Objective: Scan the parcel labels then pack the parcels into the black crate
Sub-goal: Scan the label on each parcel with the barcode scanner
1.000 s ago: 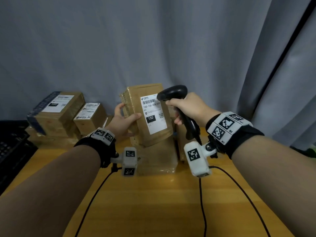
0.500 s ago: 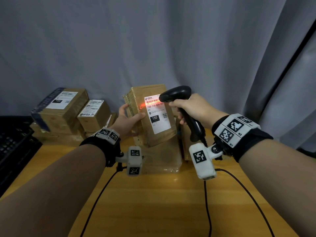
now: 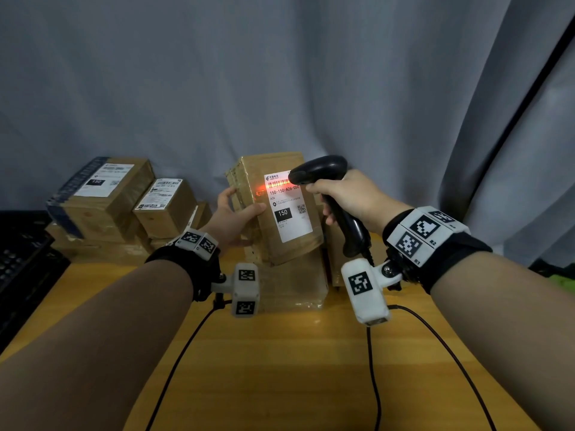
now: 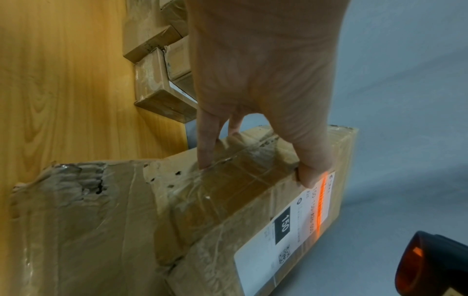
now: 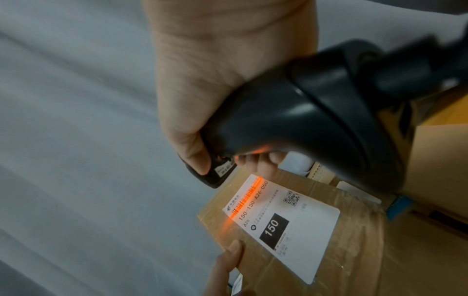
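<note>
Scan step in hand. Nearest, on the worktop (image 3: pixel 280 368), two cables run back toward the wrists. Right hand (image 3: pixel 348 197) has a closed grip round the scanner (image 3: pixel 323 174) handle; whether the trigger finger is pressed cannot be seen. Left hand (image 3: pixel 231 217) grips the parcel (image 3: pixel 273 241) by its left edge, thumb on the front face, fingers on the taped side, holding it upright and slightly tilted, its lower end near or on a flat box (image 3: pixel 292 284) below the grip; contact cannot be told. Label (image 3: pixel 287 206) faces the scanner head, just right of the left thumb. Red beam (image 3: pixel 273 184) lies along the barcode at the label's top and spills past its left edge onto the cardboard. Judgement: to scan well, keep the parcel still, keep the thumb off the barcode (its tip sits just beside the beam end in the left-wrist view), and hold the beam across all bars. Risk: glossy tape glare. Beyond the left grip, more parcels (image 3: pixel 105 197) are stacked; the crate (image 3: pixel 21 259) sits further left, so packing is not yet begun for this one.
</note>
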`<move>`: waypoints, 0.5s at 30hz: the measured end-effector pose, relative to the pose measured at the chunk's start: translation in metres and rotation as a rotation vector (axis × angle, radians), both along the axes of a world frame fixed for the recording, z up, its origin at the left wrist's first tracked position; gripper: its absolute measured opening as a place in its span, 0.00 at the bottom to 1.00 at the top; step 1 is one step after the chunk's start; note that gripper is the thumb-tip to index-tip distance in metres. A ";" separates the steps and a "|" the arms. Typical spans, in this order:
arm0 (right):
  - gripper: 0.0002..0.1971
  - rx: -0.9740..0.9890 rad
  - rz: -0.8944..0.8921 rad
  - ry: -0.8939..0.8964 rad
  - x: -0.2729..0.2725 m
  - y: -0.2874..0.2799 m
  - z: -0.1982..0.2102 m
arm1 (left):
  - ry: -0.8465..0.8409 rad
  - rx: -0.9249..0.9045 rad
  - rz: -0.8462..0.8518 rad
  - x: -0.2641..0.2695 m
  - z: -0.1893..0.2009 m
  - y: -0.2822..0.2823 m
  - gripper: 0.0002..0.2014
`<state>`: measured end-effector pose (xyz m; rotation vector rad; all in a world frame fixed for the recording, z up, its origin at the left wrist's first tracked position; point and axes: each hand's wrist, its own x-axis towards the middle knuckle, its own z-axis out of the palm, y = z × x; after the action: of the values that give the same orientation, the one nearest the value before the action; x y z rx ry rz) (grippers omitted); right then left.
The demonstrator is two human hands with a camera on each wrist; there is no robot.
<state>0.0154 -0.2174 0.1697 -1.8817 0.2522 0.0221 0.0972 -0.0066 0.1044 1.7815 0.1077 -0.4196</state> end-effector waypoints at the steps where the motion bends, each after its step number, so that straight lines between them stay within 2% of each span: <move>1: 0.13 0.000 0.001 0.000 0.000 0.001 0.000 | -0.003 -0.002 0.000 0.000 0.000 0.000 0.43; 10: 0.17 -0.031 0.020 -0.007 -0.002 0.014 0.003 | -0.010 -0.005 0.007 -0.004 0.001 0.004 0.42; 15: 0.15 -0.009 0.024 0.003 -0.001 0.024 0.004 | -0.013 -0.029 0.010 -0.008 0.003 0.012 0.42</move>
<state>0.0147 -0.1930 0.1734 -1.8934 0.2319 0.0407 0.0892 0.0051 0.1076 1.7540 0.1009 -0.4003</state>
